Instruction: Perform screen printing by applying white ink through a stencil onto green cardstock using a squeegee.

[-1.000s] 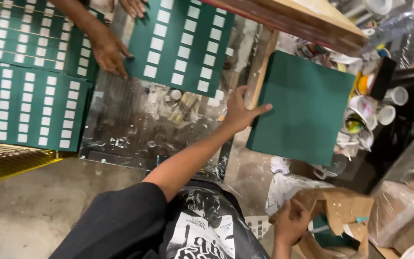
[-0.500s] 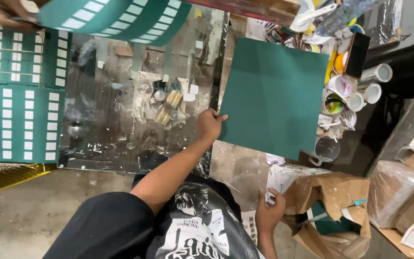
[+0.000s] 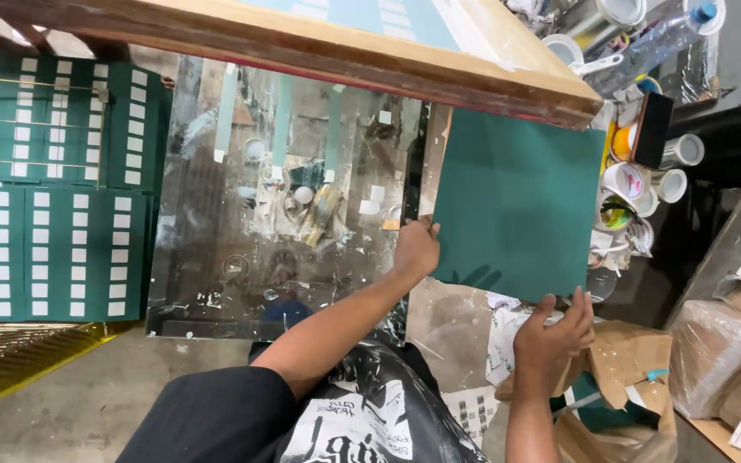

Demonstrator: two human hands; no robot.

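Green card sheet [image 3: 516,206] lies flat beside the glossy worktop [image 3: 285,197], left hand [image 3: 416,249] pinching its left edge, right hand [image 3: 552,336] gripping the near edge. Best keep both grips level, so it slides without creasing.

Left arm stretches forward and up from the shoulder, bare forearm running on a diagonal, short black sleeve at the upper arm. The left hand [image 3: 416,247] sits at the far end of it, wrist straight, fingers curled in a pinch, thumb side turned towards the middle. Lower down on the other side, the right forearm rises almost straight up from the bottom edge. The right hand [image 3: 551,336] has its back to the camera, fingers spread and pointing up, tips pressed forward, thumb tucked out of sight.
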